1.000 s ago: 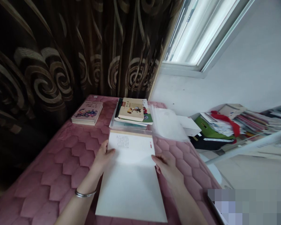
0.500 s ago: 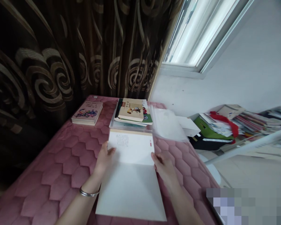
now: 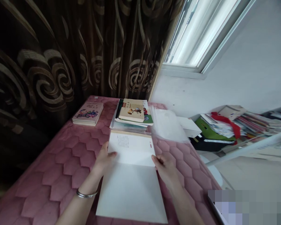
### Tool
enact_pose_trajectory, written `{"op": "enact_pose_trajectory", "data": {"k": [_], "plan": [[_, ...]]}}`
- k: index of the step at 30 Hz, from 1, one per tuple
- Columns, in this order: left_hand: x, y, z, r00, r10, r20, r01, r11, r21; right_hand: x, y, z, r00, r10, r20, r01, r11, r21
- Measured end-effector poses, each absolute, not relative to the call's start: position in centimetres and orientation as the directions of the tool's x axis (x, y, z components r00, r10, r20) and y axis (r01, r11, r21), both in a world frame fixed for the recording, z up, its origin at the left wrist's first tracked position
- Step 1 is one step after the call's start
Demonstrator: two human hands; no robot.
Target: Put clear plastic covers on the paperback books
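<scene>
An open book (image 3: 131, 153) lies in front of me on the pink quilted surface. Its upper part is a page with small print and a red mark; a blank pale sheet or flap (image 3: 132, 190) spreads toward me below it. My left hand (image 3: 105, 159) is closed on the book's left edge, thumb on top. On the opposite edge, my right hand (image 3: 162, 165) grips with its thumb over the page. The fingers under the book are hidden. A silver bracelet (image 3: 86, 195) circles my left wrist.
Just beyond the open book is a book stack (image 3: 132, 111), partly on a clear sleeve. More books (image 3: 87, 114) lie farther left, and translucent plastic sheets (image 3: 167, 123) to the right. Piled papers and folders (image 3: 215, 128) stand by the wall. A dark patterned curtain (image 3: 96, 47) hangs behind.
Both hands keep their hold on the book's edges. My left forearm and bracelet have shifted slightly left and down in the view; the book has hardly moved.
</scene>
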State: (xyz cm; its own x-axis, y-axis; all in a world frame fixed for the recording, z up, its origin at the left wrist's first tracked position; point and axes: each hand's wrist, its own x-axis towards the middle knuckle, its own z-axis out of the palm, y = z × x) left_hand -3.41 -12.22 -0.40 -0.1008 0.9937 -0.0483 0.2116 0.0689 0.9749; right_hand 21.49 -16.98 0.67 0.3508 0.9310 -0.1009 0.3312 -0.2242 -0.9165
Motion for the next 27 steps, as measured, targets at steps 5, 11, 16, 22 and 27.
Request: {"op": "enact_pose_trajectory", "data": {"k": [5,11,16,22,27], "plan": [[-3.5,-12.1,-0.1,-0.074,0.993,-0.096,0.236,0.111,0.965,21.5,-16.9,0.7,0.331,0.926,-0.181,0.164,-0.245,-0.956],[-3.5,-12.1,-0.2,-0.053,0.993,-0.103,0.146,0.11,0.983,21.1,-16.9,0.0,0.386,0.894,-0.23,0.049,-0.269,-0.962],[-3.5,-12.1,-0.3,-0.043,0.991,-0.126,0.056,0.128,0.99,21.4,-16.6,-1.0,0.353,0.914,-0.198,0.114,-0.252,-0.961],[-3.4,-12.2,-0.8,-0.055,0.992,-0.111,0.028,0.113,0.993,21.4,-16.6,-1.7,0.416,0.909,-0.025,0.286,-0.157,-0.945],[-3.0,-12.2,-0.4,-0.077,0.993,-0.086,0.05,0.09,0.995,21.5,-16.7,-1.5,0.372,0.925,-0.079,0.165,-0.149,-0.975]]}}
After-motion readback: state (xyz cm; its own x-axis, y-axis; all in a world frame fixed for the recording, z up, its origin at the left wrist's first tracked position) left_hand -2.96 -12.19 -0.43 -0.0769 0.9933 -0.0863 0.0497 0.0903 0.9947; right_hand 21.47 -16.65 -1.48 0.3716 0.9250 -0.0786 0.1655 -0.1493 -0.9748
